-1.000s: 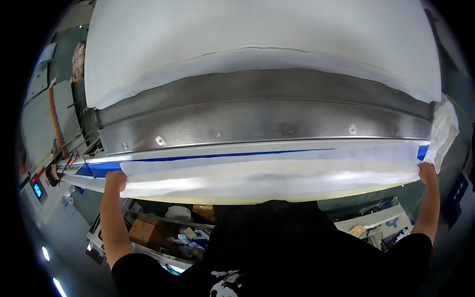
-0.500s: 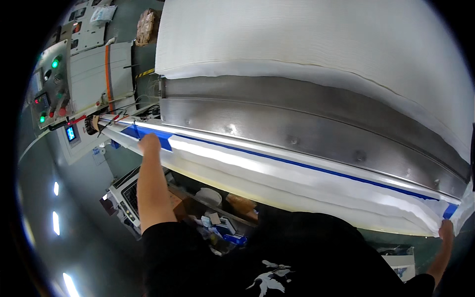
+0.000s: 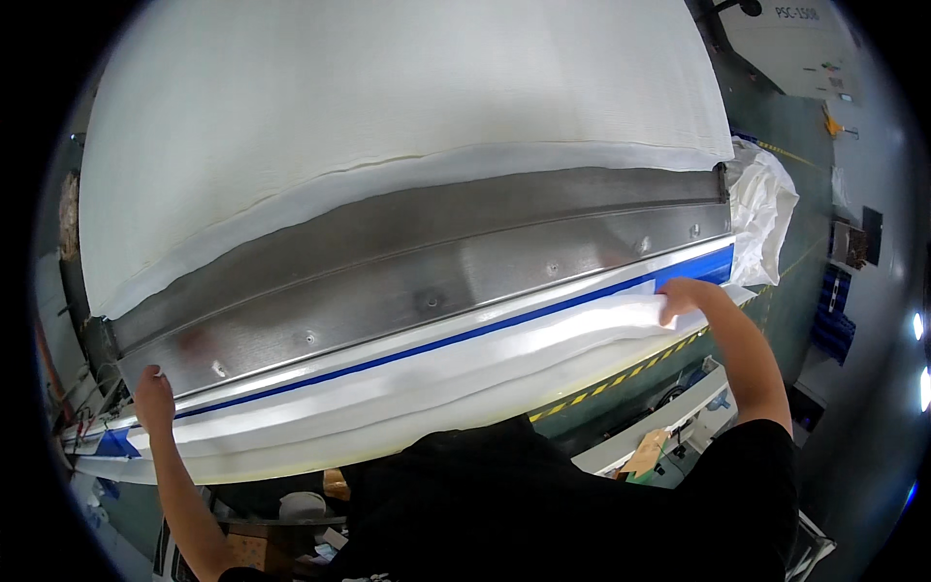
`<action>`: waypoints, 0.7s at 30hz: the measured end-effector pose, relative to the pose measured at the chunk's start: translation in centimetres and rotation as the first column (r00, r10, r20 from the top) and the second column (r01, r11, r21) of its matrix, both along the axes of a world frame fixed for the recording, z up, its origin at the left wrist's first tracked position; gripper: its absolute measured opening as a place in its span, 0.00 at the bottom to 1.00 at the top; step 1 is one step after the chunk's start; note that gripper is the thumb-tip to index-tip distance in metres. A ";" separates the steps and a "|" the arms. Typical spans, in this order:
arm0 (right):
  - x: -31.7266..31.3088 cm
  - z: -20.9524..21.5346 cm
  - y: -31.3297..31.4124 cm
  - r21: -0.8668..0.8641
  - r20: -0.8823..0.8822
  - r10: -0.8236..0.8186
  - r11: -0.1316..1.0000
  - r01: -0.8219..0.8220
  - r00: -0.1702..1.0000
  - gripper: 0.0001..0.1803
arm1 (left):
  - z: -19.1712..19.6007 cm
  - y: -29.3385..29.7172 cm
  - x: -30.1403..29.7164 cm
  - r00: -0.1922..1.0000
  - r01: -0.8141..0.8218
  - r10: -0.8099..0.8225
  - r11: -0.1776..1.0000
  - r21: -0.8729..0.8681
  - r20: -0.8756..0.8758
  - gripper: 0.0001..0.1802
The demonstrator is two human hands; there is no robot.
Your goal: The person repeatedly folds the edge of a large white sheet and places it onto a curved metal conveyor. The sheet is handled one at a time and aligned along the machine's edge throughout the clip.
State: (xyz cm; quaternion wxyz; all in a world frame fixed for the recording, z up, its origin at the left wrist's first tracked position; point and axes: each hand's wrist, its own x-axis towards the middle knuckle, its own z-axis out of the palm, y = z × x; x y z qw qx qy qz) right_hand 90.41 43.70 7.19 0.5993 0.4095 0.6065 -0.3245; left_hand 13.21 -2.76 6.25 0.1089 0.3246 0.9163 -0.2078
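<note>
A wide white fabric sheet (image 3: pixel 388 116) lies spread over a large machine table. Its near part hangs as a folded white edge (image 3: pixel 427 373) over the front, below a blue strip (image 3: pixel 504 325) and a steel plate (image 3: pixel 436 262). My left hand (image 3: pixel 153 396) grips the fabric edge at the far left end. At the right end, next to the blue strip, my right hand (image 3: pixel 684 296) pinches the same edge. Both arms are stretched wide apart.
A bunched white bag (image 3: pixel 766 209) sits at the table's right end. Yellow-black floor tape (image 3: pixel 621 373) runs below the table. Cardboard boxes and clutter (image 3: pixel 310 504) lie underneath near my body. A green floor (image 3: pixel 805 136) extends to the right.
My head has swung from left to right, so the table's right end now shows. Both hands stay gripping the fabric edge at its two ends.
</note>
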 end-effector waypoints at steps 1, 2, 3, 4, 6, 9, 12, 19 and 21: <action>-0.8 -0.6 -0.4 0.018 -0.060 0.008 1.000 -0.007 0.998 0.33 | 0.2 0.7 0.7 0.999 0.024 -0.024 0.999 0.032 0.022 0.13; -1.4 -1.2 -0.7 0.034 -0.112 0.026 0.999 -0.023 0.993 0.33 | 0.4 1.1 1.1 0.999 0.027 -0.028 0.998 0.053 0.032 0.13; -1.8 -1.8 -1.2 0.054 -0.163 0.024 0.998 -0.015 0.986 0.31 | 0.5 1.2 1.4 0.999 0.007 -0.011 0.997 0.071 0.053 0.13; -1.9 -2.3 -1.6 0.068 -0.210 0.029 0.998 -0.015 0.977 0.30 | 0.7 1.3 1.5 0.999 -0.013 0.012 1.000 0.021 0.048 0.13; -1.8 -3.2 -2.1 0.077 -0.227 0.053 0.996 -0.036 0.972 0.27 | 0.6 0.8 1.4 0.998 -0.047 0.047 0.999 -0.008 0.040 0.13; -0.5 -4.2 -2.6 0.080 -0.173 0.105 0.993 -0.092 0.979 0.22 | -0.1 -0.5 1.2 0.996 -0.090 0.087 0.993 0.071 0.034 0.13; -0.2 -5.0 -3.3 0.136 -0.193 0.224 0.970 -0.201 0.955 0.16 | -2.0 -1.3 1.4 0.980 -0.183 0.172 0.977 0.113 0.101 0.17; -8.1 -1.6 -7.5 0.450 -0.381 0.098 0.889 0.092 0.920 0.07 | -4.2 1.5 4.7 0.984 0.176 -0.146 0.829 0.531 -0.099 0.15; -12.3 -0.8 -8.9 0.428 -0.465 0.116 0.897 0.108 0.878 0.06 | -3.9 2.8 4.4 0.962 0.271 -0.202 0.781 0.562 -0.183 0.14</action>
